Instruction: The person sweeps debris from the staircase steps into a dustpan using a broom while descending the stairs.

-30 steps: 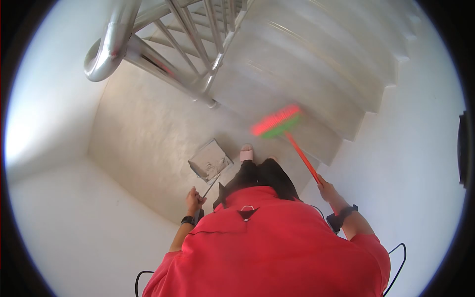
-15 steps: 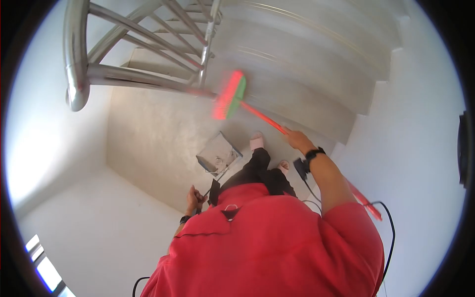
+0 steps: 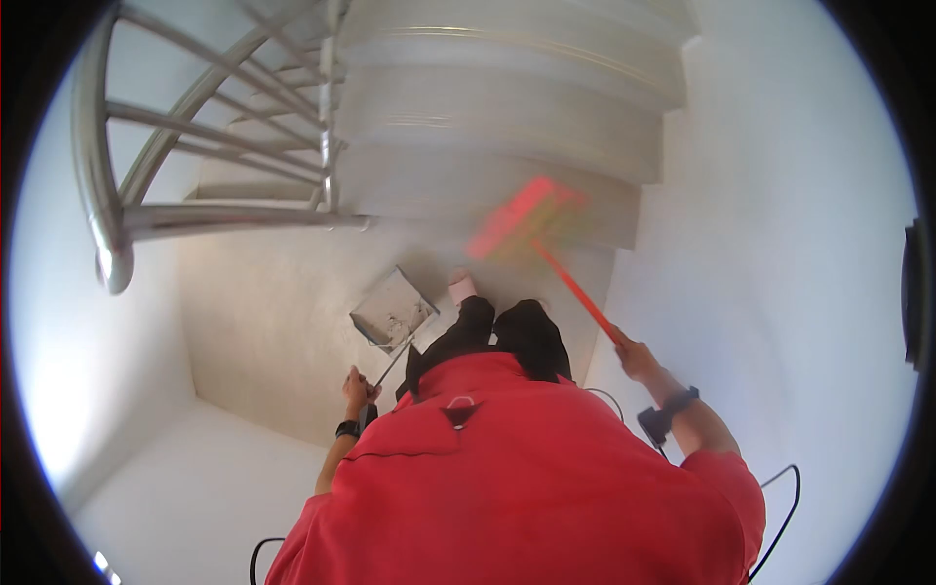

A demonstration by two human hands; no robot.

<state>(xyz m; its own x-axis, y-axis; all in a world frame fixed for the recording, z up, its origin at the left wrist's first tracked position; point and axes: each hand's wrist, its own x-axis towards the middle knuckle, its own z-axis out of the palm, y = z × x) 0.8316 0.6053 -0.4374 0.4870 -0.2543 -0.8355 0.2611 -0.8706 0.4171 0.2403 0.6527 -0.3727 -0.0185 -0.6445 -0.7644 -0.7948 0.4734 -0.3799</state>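
Note:
My right hand [image 3: 636,355] is closed around the orange-red handle of a broom [image 3: 573,285]. The broom's head, with pink bristles and a green part, is smeared by motion and hangs near the lowest stair. My left hand [image 3: 359,387] grips the thin handle of a long-handled dustpan [image 3: 373,310]. The pan stands on the landing floor to the left of my feet, with some grey debris in it. Both wrists wear black bands.
Pale stairs [image 3: 497,117] rise ahead, with strips along their edges. A metal railing [image 3: 224,222] stands at the left front, and more steps lie behind it. White walls [image 3: 751,292] close in on both sides. Black cables hang by my sides.
The broom and my right hand have moved to the right, and the broom head has turned. The view has shifted. My left hand still holds the dustpan.

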